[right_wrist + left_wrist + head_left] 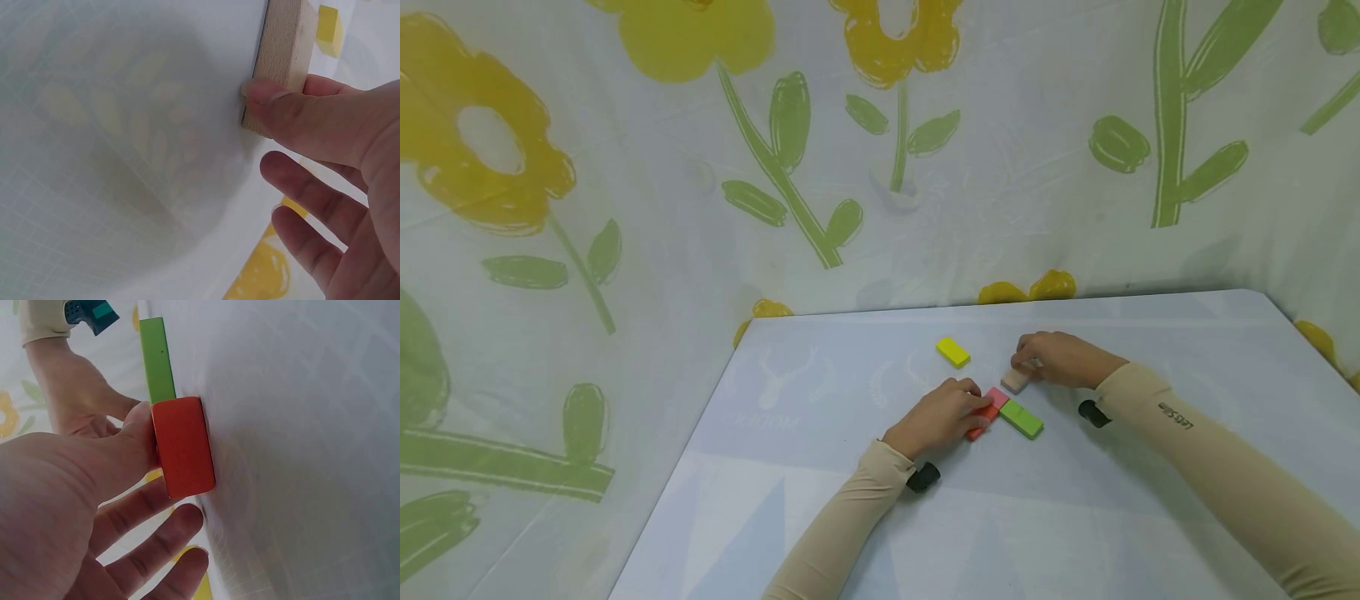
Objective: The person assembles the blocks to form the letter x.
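Note:
My left hand (934,417) pinches a red block (184,447) between thumb and fingers, low on the white table. A pink block (997,397) lies at the far end of the red one, by the fingertips. Touching this pair on the right, a green block (1022,419) lies at an angle. Farther back, my right hand (1063,358) grips one end of a plain wooden block (284,56), thumb on one side and fingers on the other. In the head view that wooden block sits just beyond the pink one, with a small gap.
Alone behind the left hand lies a yellow block (953,352). The pale printed table (760,517) ends at its back edge against a hanging flowered cloth (970,233). Each wrist carries a dark device (923,477) on its underside.

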A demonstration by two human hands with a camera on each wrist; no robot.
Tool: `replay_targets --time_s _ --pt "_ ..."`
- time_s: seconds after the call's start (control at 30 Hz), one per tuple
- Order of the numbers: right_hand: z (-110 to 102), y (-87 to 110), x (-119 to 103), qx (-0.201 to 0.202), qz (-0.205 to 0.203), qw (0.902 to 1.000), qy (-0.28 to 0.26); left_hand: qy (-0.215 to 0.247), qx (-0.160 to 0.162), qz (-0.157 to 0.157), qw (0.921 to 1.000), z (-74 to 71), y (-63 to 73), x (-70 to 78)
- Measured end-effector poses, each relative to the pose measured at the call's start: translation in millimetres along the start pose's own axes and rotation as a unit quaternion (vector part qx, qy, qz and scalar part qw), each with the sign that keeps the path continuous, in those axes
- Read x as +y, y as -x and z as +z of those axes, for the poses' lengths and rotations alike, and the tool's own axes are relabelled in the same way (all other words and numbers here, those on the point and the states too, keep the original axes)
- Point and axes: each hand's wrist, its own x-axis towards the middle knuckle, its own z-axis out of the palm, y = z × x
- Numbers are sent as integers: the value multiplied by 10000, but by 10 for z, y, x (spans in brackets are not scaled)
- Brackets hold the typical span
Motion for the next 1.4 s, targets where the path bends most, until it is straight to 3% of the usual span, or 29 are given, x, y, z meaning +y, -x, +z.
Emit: replay_targets --time_s 0.4,1.4 --pt "22 5 7 112 -209 9997 39 -6 104 61 9999 14 5 -16" --pt "53 -32 -36 -34 -252 9995 176 101 81 33 9999 23 -5 -26"
